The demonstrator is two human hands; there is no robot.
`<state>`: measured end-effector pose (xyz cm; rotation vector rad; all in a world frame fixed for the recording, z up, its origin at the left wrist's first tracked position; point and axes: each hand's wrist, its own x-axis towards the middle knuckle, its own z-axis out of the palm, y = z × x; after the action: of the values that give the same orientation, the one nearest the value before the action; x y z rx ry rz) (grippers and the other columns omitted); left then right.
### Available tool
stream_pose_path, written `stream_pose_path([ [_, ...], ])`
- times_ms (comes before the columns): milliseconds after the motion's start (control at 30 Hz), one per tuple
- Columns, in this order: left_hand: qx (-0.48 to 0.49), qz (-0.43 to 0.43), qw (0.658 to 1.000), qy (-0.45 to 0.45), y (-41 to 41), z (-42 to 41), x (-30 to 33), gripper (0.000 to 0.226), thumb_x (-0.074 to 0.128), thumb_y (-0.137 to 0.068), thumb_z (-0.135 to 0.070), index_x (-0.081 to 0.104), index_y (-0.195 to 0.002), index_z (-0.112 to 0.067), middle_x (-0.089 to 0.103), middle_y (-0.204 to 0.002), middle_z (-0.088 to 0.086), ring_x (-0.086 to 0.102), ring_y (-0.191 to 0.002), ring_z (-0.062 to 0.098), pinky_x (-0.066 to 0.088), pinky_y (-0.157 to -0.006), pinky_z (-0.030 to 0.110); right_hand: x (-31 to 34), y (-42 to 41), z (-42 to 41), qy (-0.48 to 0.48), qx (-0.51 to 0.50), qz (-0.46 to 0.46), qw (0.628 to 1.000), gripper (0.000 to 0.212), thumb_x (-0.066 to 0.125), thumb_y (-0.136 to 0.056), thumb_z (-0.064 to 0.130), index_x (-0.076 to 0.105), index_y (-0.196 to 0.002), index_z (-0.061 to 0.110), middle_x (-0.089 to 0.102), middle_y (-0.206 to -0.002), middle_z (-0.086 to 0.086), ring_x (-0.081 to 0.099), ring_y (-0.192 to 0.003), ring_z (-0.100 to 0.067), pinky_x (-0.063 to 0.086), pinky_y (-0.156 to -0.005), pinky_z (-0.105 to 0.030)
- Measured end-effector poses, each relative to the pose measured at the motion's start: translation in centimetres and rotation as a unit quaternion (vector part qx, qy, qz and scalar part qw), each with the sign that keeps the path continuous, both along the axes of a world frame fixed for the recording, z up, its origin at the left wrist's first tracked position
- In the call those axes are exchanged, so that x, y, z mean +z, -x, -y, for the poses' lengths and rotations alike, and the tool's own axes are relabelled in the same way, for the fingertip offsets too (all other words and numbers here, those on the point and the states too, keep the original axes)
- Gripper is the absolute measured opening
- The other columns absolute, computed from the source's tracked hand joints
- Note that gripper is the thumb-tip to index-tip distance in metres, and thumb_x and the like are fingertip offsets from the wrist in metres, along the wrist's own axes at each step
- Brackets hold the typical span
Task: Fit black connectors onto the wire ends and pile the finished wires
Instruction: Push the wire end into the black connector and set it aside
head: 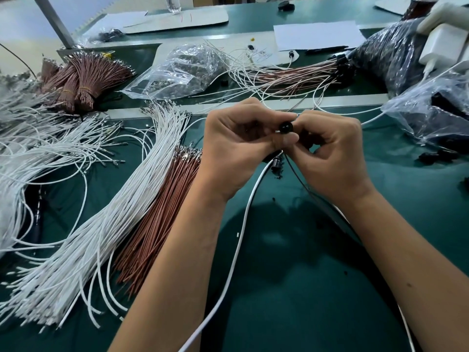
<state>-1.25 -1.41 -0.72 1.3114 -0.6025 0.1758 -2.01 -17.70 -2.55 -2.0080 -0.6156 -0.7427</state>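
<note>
At the centre of the green counter (291, 275), raised a little above its surface, the left hand (236, 148) and the right hand (332, 153) meet fingertip to fingertip; between them sits a small round black connector (286, 127), its two holes facing the camera; the fingers of both hands are curled narrowly and pinch it, the left thumb pressed just below it, the right fingers closing on it from the other side; a white wire (243, 219) hangs from under the left hand and runs down toward the near edge of the counter, though where its end sits is hidden by the fingers; a thin dark wire (302, 181) trails from beneath the right hand along the right forearm. To the left lies a long fan of loose white wires (106, 219), with a bundle of brown wires (165, 212) just beside it, metal tips pointing away from the camera; farther left, more white wires (45, 148) in a tangle; at the far left, bound bundles of brown wires (83, 80). Beyond the hands lies the pile of finished wires (299, 74), brown and white, their black connectors clustered at the right end; near it a clear bag of small parts (182, 69); at the far right, plastic bags of black parts (431, 115); white sheets of paper (317, 35) lie farther back.
</note>
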Motion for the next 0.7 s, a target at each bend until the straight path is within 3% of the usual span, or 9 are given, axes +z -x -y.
stream_pose_path([
  [233,0.015,0.008,1.0,-0.026,-0.1,-0.1,0.2,0.046,0.08,-0.069,0.017,0.067,-0.112,0.007,0.054,-0.083,0.013,0.051,-0.072,0.017,0.044,-0.067,0.025,-0.3,-0.1,0.1,0.015,-0.022,0.012,1.0,0.015,0.072,-0.09,0.004,0.072,-0.076,0.009,0.059,-0.066,0.002,0.053,-0.061,-0.017,0.044,-0.055,-0.036],
  [433,0.03,0.009,0.999,-0.03,-0.3,-0.6,0.0,0.043,0.081,-0.069,0.016,0.069,-0.11,0.006,0.055,-0.084,0.013,0.05,-0.074,0.024,0.046,-0.068,0.029,-0.2,-0.5,1.0,0.075,-0.015,-0.027,0.997,0.017,0.08,-0.09,0.021,0.075,-0.076,0.011,0.062,-0.066,0.008,0.055,-0.058,-0.006,0.039,-0.057,-0.018],
  [500,0.031,0.007,0.999,-0.032,-0.3,-0.6,-0.1,0.043,0.082,-0.069,0.015,0.07,-0.109,0.005,0.056,-0.084,0.011,0.05,-0.075,0.024,0.046,-0.069,0.031,-0.3,-0.9,1.7,0.099,-0.053,-0.043,0.993,0.029,0.074,-0.095,0.031,0.074,-0.074,0.011,0.062,-0.066,0.004,0.056,-0.06,-0.014,0.044,-0.059,-0.03],
  [567,0.029,0.0,0.999,-0.027,-0.4,-0.7,-0.2,0.043,0.082,-0.069,0.015,0.071,-0.109,0.003,0.056,-0.084,0.011,0.049,-0.075,0.025,0.046,-0.069,0.03,-0.5,-1.4,2.4,0.138,-0.119,-0.089,0.979,0.041,0.063,-0.099,0.043,0.068,-0.073,0.012,0.06,-0.069,-0.001,0.054,-0.066,-0.024,0.046,-0.065,-0.04],
  [700,0.017,-0.007,1.0,-0.012,-0.4,-0.9,-0.4,0.041,0.079,-0.073,0.013,0.07,-0.111,-0.001,0.058,-0.086,0.013,0.051,-0.078,0.025,0.048,-0.072,0.034,-0.8,-1.5,3.1,0.264,-0.184,-0.168,0.932,0.033,0.067,-0.087,0.059,0.069,-0.084,0.027,0.06,-0.076,0.008,0.055,-0.077,-0.017,0.039,-0.067,-0.033],
])
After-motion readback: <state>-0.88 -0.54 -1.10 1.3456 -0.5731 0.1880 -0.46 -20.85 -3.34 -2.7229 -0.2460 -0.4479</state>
